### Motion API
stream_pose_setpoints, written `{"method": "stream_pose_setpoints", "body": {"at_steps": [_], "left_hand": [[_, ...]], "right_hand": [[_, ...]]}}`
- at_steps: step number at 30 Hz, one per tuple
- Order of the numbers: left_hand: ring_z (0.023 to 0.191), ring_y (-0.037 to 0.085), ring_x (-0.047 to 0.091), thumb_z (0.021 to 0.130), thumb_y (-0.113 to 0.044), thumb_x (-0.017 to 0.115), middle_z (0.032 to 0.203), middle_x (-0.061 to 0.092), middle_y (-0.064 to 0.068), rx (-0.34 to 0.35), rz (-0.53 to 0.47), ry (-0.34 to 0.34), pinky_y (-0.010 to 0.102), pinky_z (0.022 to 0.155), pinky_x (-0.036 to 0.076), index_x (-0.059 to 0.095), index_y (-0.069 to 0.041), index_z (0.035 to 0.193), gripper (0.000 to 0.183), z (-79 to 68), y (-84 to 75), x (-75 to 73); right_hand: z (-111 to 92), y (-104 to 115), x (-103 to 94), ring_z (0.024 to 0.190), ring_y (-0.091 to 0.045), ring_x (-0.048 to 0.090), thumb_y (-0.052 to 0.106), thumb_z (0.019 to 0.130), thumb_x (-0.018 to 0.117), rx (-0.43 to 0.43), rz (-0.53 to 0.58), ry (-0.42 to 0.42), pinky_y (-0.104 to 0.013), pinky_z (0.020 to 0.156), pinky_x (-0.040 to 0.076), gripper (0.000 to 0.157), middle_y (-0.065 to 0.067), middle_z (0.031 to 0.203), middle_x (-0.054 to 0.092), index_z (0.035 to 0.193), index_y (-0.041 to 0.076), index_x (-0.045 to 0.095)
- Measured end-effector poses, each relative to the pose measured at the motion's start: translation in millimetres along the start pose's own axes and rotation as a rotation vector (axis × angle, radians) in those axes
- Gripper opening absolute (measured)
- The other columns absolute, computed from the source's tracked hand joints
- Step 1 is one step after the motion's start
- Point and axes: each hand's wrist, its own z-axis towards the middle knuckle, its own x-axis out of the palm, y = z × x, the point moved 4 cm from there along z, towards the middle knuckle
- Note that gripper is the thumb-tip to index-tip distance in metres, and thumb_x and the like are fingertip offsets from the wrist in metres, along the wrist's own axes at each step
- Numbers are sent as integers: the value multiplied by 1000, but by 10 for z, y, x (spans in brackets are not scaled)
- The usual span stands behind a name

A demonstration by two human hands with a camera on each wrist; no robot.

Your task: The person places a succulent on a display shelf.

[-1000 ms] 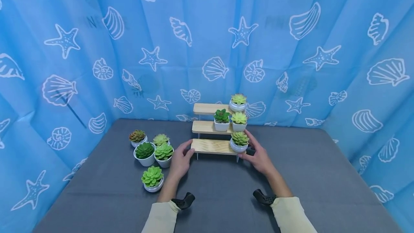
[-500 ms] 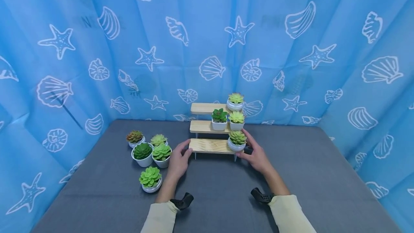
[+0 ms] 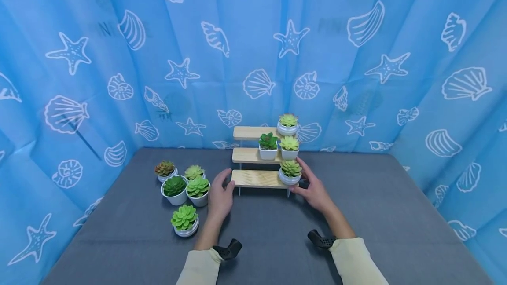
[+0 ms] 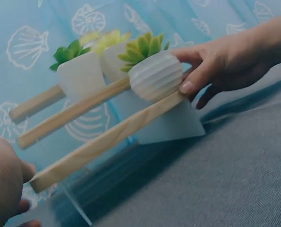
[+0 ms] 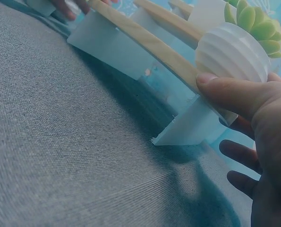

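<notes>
At the bottom of the head view, pale yellow sleeves [image 3: 199, 268] led in over grey cloth [image 3: 273, 241], a black device [image 3: 230, 249] at each wrist. The left hand [image 3: 220, 195] stood at lower centre, its thumb by the left end of the lowest board of a three-tier wooden stand [image 3: 253, 179]; whether it gripped the wood could not be told. The right hand [image 3: 318, 195] was clamped on that board's right end. The right wrist view gave what the head view hid: the thumb on the board's front edge, just beside a ridged white pot [image 5: 232, 52], two lower fingers hanging apart from the wood, and a translucent support panel [image 5: 190, 125] underneath. The left wrist view showed the right index finger reaching behind that pot. Only the head view showed in full five potted plants [image 3: 185, 220] left of centre. Farther back, two square white pots [image 3: 268, 154] stood on the middle board and a round white pot [image 3: 287, 128] at the top board's right end. A blue shell-patterned curtain [image 3: 253, 25] filled the upper frame.
</notes>
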Motion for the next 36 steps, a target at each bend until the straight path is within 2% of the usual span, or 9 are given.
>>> {"method": "stream_pose_setpoints", "body": {"at_steps": [3,5,10,15,19,23,29,33,36], "left_hand": [[116,19,38,84,-9,55,126,44,3,55,-5,-85,39,90,35,52,-14,119,36,-8,-123,-53],[116,18,37,83,-8,56,126,43,2,93,-16,-118,39,91,34,52,-14,119,37,-13,-212,-85],[107,13,45,84,-9,55,120,48,-2,215,-79,-122,36,83,42,52,-16,119,36,-27,-499,-207],[100,17,50,84,-8,55,116,50,-2,340,-147,-158,35,78,44,53,-19,117,35,-67,-817,-451],[99,19,51,84,-8,55,115,51,-2,398,-163,-180,38,78,44,53,-19,117,35,-111,-975,-583],[97,20,52,84,-7,55,115,51,1,412,-131,-152,38,77,45,54,-14,116,33,-154,-1003,-601],[96,15,50,84,-10,56,114,52,-1,405,-40,-104,35,76,45,55,-14,115,32,-201,-926,-592],[100,10,48,85,-17,55,116,50,-3,406,72,-49,33,77,43,54,-18,116,31,-229,-826,-613],[106,10,45,86,-21,54,117,50,-3,401,152,-14,34,83,40,53,-19,116,31,-262,-733,-681]], "right_hand": [[4,14,2,108,-30,43,39,68,70,-4,4,4,-57,86,28,86,-9,128,41,134,41,16],[6,17,2,108,-30,43,39,68,70,-2,0,4,-57,86,28,86,-9,128,40,134,42,16],[6,26,-4,108,-30,43,38,69,69,-7,2,10,-56,86,29,85,-8,130,38,135,41,15],[2,40,-3,108,-30,42,36,70,69,-22,12,19,-56,86,29,85,-9,130,38,136,39,14],[-2,31,5,107,-29,43,34,70,69,-25,23,15,-55,85,29,85,-9,129,40,135,40,14],[-3,5,29,107,-28,43,34,70,69,-26,37,15,-55,86,29,85,-9,127,42,135,40,16],[2,-29,61,107,-28,44,35,69,69,-31,48,16,-55,87,28,85,-9,128,41,135,41,16],[9,-36,38,105,-28,44,30,70,70,-43,71,5,-54,86,29,85,-9,127,42,135,38,17],[3,-29,23,105,-28,44,30,70,70,-35,73,11,-53,85,30,85,-9,127,42,136,38,16]]}}
